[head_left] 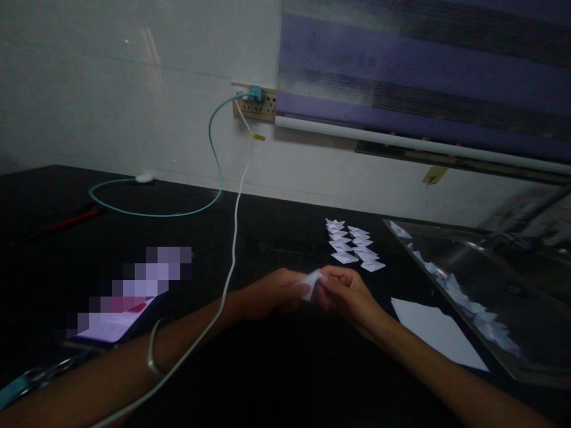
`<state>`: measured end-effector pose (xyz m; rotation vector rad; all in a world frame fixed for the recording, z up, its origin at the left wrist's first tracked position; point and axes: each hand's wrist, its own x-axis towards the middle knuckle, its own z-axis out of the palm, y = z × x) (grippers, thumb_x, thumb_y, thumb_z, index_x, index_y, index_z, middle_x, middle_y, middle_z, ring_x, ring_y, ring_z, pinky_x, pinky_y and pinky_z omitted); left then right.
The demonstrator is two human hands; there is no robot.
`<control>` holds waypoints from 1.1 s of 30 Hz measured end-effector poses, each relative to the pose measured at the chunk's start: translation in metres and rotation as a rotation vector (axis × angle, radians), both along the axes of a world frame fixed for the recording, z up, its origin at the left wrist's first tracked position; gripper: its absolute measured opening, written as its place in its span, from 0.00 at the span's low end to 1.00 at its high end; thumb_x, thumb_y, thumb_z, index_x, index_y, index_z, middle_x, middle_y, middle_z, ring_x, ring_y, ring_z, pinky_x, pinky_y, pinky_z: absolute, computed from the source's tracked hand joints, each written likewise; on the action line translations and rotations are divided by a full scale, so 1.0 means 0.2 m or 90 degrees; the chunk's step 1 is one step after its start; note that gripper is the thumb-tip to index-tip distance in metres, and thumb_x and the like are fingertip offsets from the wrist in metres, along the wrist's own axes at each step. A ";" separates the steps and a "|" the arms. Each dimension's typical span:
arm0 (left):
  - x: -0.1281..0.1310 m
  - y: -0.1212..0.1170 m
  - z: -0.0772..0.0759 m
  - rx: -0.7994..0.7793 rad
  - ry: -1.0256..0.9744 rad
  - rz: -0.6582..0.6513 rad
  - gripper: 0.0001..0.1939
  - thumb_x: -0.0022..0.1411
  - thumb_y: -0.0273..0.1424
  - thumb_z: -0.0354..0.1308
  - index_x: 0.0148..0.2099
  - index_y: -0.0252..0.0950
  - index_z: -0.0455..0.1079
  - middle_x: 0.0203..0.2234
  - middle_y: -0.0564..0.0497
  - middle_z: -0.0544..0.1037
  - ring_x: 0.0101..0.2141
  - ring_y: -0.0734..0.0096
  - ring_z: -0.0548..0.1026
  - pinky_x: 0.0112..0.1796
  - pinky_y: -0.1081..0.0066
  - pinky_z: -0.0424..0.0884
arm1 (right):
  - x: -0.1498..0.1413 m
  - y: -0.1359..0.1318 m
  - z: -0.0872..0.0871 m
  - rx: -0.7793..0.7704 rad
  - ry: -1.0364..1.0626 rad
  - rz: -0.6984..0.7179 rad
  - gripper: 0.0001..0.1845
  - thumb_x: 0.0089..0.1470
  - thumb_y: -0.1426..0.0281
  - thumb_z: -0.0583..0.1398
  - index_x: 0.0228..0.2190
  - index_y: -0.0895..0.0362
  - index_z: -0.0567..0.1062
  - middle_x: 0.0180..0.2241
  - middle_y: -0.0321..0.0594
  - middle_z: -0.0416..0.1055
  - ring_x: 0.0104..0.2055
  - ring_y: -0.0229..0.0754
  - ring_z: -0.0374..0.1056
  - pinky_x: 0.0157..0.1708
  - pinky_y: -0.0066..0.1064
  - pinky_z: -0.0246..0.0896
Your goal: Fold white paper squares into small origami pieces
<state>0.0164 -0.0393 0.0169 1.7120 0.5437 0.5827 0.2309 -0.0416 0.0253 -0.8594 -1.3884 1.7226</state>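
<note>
A small piece of folded white paper (312, 286) is held between my two hands above the dark countertop. My left hand (282, 291) pinches its left side with thumb and fingers. On the other side, the fingertips of my right hand (345, 290) grip the paper's upper right edge. Just beyond my hands, two rows of small folded paper boats (342, 257) stand on the counter. A stack of white paper sheets (437, 330) lies to the right of my right forearm.
At right is a metal sink (526, 291), with more folded paper pieces (477, 312) along its near side. A lit phone (111, 324) lies at left. A white cable (234, 238) crosses over my left forearm. A teal cable (178, 215) loops behind, near the wall socket (270, 106).
</note>
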 end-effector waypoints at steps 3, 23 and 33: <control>0.00 0.00 0.01 0.013 0.014 0.006 0.28 0.70 0.53 0.45 0.44 0.33 0.72 0.24 0.55 0.64 0.22 0.77 0.59 0.24 0.75 0.56 | 0.00 0.00 0.01 0.007 -0.017 0.016 0.17 0.54 0.58 0.67 0.28 0.60 0.77 0.19 0.33 0.69 0.20 0.31 0.61 0.21 0.24 0.52; 0.05 -0.02 0.05 0.182 0.195 0.141 0.19 0.74 0.36 0.42 0.37 0.35 0.69 0.28 0.53 0.72 0.27 0.74 0.68 0.31 0.73 0.62 | -0.01 0.00 0.02 0.098 -0.144 -0.077 0.04 0.47 0.70 0.64 0.27 0.59 0.77 0.18 0.33 0.70 0.19 0.32 0.60 0.20 0.24 0.52; 0.07 -0.01 0.04 0.249 0.247 0.259 0.19 0.73 0.37 0.42 0.30 0.37 0.60 0.22 0.56 0.66 0.23 0.75 0.63 0.26 0.71 0.55 | 0.00 -0.04 0.03 0.287 -0.180 -0.232 0.12 0.56 0.60 0.64 0.30 0.57 0.76 0.22 0.35 0.70 0.24 0.36 0.65 0.23 0.26 0.59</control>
